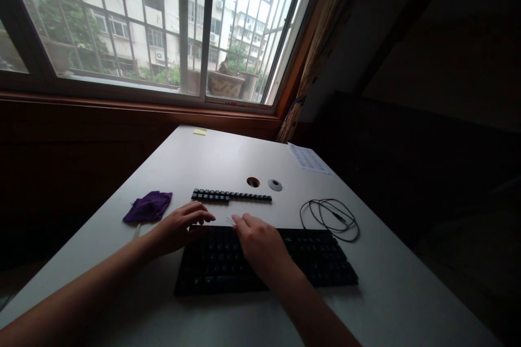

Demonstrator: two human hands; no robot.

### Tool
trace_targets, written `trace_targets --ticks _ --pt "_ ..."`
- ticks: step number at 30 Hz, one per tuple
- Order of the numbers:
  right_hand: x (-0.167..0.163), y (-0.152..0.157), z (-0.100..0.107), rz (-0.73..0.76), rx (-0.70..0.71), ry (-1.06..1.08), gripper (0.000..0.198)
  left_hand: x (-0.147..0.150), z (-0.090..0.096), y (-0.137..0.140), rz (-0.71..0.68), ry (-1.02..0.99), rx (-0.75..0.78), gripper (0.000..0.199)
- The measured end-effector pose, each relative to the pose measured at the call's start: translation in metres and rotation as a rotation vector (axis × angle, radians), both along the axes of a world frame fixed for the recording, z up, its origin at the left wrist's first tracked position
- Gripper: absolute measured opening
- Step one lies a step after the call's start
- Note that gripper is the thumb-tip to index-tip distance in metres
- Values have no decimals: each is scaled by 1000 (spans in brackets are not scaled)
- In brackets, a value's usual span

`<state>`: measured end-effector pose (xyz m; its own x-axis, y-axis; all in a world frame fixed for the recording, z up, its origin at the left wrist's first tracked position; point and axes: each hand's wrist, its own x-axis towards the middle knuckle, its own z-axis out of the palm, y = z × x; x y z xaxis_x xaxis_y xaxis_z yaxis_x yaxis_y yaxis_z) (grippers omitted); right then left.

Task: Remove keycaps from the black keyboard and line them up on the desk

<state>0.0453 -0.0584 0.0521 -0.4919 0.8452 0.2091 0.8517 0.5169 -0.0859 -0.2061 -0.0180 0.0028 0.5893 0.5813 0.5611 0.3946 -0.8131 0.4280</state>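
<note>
A black keyboard [321,260] lies across the near part of the white desk. Over its upper middle, my right hand [258,238] is closed on a thin wire keycap puller [230,220], its prongs pointing left; the handle is hidden in the fingers. My left hand [185,225] hovers at the keyboard's upper left corner, fingers apart and nothing in them. Just beyond both hands, removed black keycaps [232,195] stand in two rows, the nearer one shorter. Part of the keyboard is hidden under my right hand and forearm.
A purple cloth [148,207] lies left of my left hand. To the right is a coiled black cable [331,217]. Behind the keycaps are a round desk hole [253,182] and a grey grommet cover [275,185]. Printed paper [309,158] and yellow sticky notes [199,132] lie farther back.
</note>
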Motion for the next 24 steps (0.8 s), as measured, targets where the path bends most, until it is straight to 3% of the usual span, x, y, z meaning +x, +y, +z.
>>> trace_targets --ticks 5,24 --pt "-12 -14 -5 44 25 -31 22 2 7 -7 -49 112 205 18" --pt "-9 -18 -9 133 22 31 19 3 16 -18 -111 124 347 21"
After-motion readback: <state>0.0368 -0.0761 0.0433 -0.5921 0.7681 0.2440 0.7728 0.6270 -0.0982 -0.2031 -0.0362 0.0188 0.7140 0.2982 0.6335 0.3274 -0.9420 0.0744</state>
